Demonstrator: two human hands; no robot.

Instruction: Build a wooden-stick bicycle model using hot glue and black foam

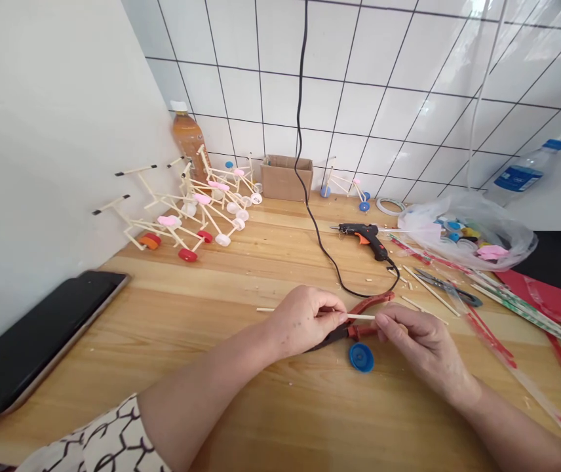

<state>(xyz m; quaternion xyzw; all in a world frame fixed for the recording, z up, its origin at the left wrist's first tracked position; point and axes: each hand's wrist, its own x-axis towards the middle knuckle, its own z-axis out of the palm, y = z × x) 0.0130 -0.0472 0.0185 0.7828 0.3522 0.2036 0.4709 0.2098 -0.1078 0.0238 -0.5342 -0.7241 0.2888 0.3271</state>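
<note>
A thin pale wooden stick runs level between my two hands above the table. My left hand pinches it between thumb and fingers, and the stick's left end sticks out past the wrist. At the right end, the thumb and fingertips of my right hand close on it. Below the hands lies a pair of red-handled pliers, partly hidden by my left hand. A blue bottle cap rests open side up just in front of the pliers.
Several stick-built tricycle models with cap wheels stand at the back left. Behind my hands lie a black glue gun and its cord. Scissors, loose sticks and a plastic bag of caps are right; a phone is left.
</note>
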